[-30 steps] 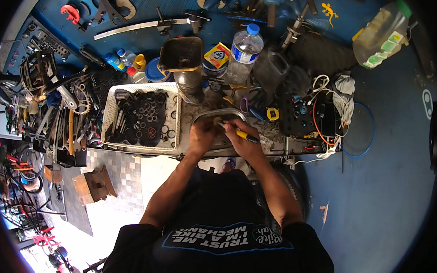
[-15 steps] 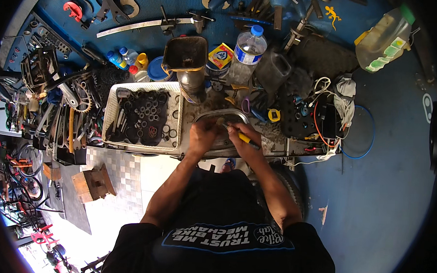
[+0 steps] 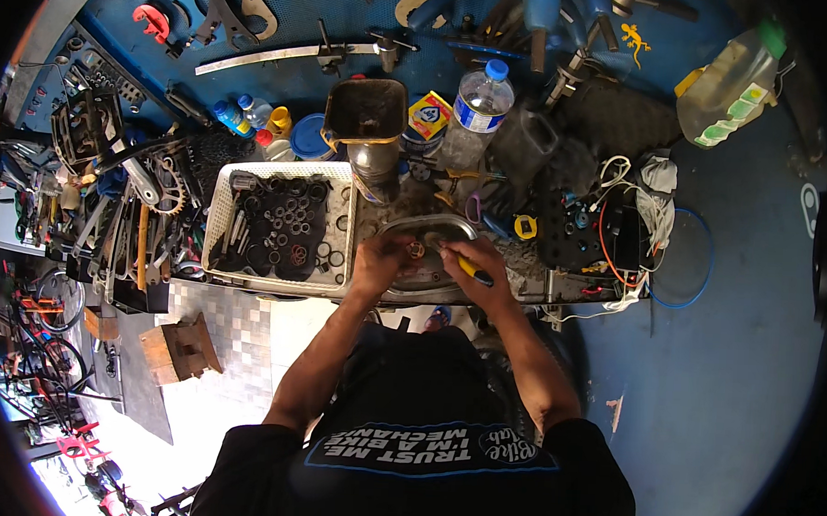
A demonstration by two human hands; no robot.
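Observation:
Over an oval metal tray (image 3: 431,219) at the bench's front edge, both of my hands are at work close together. My left hand (image 3: 382,264) is closed, pinching a small copper-coloured ring like a bearing cage (image 3: 416,250) at its fingertips. My right hand (image 3: 483,261) wraps round a slim tool with a yellow-and-black handle (image 3: 474,272). Its working end points left toward the ring, apart from it and too small to make out. To the left, a cream plastic basket (image 3: 214,222) holds dark bearings, rings and metal pins on a black cloth.
Behind the tray stand a cut-open dark container (image 3: 374,150), a water bottle (image 3: 478,113) and a blue lid (image 3: 308,135). A yellow tape measure (image 3: 525,227) lies right of it, near white cables (image 3: 654,209). Tools and a crankset (image 3: 144,186) crowd the left.
The view has shifted slightly, so the bench appears lower and farther right. My hands have moved a little apart, and the ring now shows at my left fingertips.

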